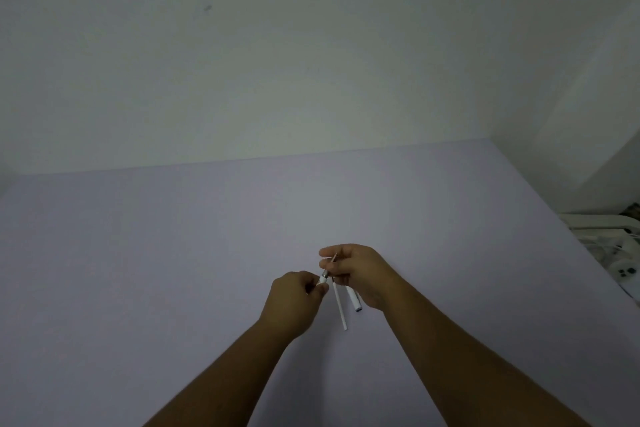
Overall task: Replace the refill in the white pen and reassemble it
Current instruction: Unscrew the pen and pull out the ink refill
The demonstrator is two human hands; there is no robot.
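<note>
Pinching the thin refill (338, 302) and white barrel (354, 300), the right hand (356, 274) angles both toward the viewer; left hand (294, 302) fingers clamp the tip piece (323, 278) just beside, above the tabletop (173, 253).

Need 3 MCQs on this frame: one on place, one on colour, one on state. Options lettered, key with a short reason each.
1. Where are the hands working?
A. Over the lavender surface, near its middle
B. Against the wall
C. Over the white clutter at the right edge

2. What colour is the thin refill?
A. Black
B. White
C. Red

3. What state is the pen in?
A. Fully assembled
B. Lying untouched on the surface
C. Taken apart, pieces in both hands

Key:
1 A: the left hand and right hand meet above the lavender surface, well clear of the wall.
2 B: the refill hanging from the right hand is white.
3 C: the left hand pinches a small tip piece, while the right holds the refill and the pen barrel separately.
</note>
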